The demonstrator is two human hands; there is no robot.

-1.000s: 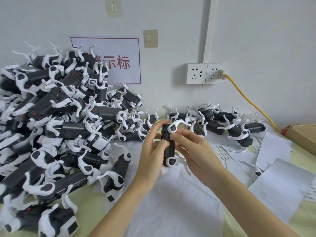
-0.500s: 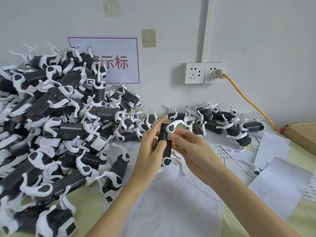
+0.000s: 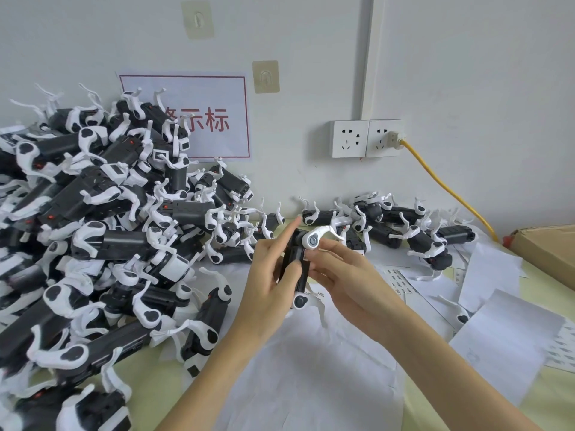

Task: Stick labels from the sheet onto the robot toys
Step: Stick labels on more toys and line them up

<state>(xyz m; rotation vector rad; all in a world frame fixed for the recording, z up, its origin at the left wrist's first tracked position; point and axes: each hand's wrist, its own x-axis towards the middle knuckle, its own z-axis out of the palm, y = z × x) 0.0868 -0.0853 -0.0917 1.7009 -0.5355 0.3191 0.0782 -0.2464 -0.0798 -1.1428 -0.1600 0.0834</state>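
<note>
I see my left hand (image 3: 267, 275) and right hand (image 3: 339, 275) both clasping one black robot toy (image 3: 295, 262) held upright between them, left forefinger straight. Just under the grip lies white paper (image 3: 305, 368), open table room. Left of it the toy heap (image 3: 93, 228) crowds close; right, label sheets (image 3: 401, 281) near the cardboard box (image 3: 547, 247) edge.

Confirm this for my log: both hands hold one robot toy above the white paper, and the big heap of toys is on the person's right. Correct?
Not quite. The head view shows the big heap of toys on the person's left, not the right. The rest stands: the left hand and right hand hold one robot toy above the white paper.
</note>
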